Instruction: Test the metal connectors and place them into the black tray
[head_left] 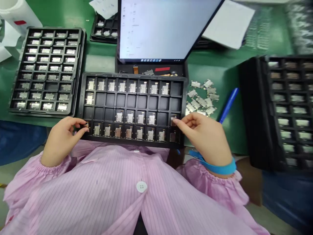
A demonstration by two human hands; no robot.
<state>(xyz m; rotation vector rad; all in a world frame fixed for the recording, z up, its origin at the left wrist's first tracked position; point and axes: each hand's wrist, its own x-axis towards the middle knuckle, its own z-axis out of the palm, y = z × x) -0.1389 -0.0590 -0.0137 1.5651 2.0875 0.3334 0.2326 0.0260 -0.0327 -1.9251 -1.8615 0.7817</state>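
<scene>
A black compartment tray [121, 111] lies in front of me, partly filled with small circuit boards that carry silver metal shields. My left hand [64, 137] is at its near left corner, thumb and forefinger pinched on a small circuit board [86, 125] in the corner compartment. At the right end, my right hand [202, 133] closes thumb and forefinger on another circuit board [172, 119] in the third row of the last column. The fingertips partly cover both boards. Loose circuit boards [201, 101] lie in a pile on the green mat, right of the tray.
A filled tray stack [81, 68] stands at left, a taller one [250, 111] at right. Behind my tray a laptop-like screen [161, 29] leans over another black tray. A blue pen [228, 105] lies near my right hand; a white roll [21, 14] stands far left.
</scene>
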